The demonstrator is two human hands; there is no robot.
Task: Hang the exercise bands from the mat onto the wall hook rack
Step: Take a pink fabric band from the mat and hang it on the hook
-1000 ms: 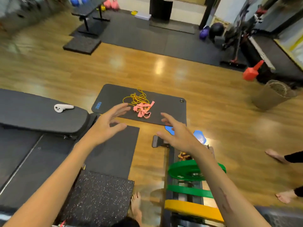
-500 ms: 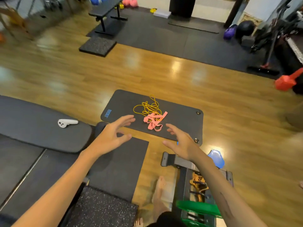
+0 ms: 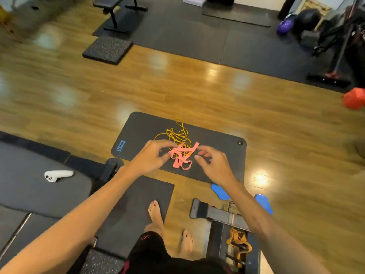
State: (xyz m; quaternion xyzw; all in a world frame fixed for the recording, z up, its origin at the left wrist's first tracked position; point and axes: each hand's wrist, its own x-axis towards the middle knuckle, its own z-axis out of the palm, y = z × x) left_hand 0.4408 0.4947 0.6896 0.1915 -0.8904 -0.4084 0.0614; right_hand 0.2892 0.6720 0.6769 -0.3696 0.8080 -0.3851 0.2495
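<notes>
A tangle of pink flat exercise bands (image 3: 180, 159) lies on a dark grey mat (image 3: 142, 133) on the wooden floor. A thin yellow band (image 3: 177, 135) is coiled just behind the pink ones. My left hand (image 3: 152, 155) hovers at the left end of the pink bands, its fingers loosely curled and its fingertips right at the band's edge. My right hand (image 3: 214, 163) hovers at their right side with loosely curled fingers and holds nothing. No wall hook rack is in view.
A white controller (image 3: 57, 175) lies on a padded bench at the left. A weight rack (image 3: 233, 224) and blue discs (image 3: 263, 203) sit at the lower right. My bare feet (image 3: 156, 214) stand before the mat. A bench and black floor mats lie further back.
I have stepped closer to the mat. Both hands moved forward and inward, from spread apart in front of the mat to either side of the pink bands, with fingers curling.
</notes>
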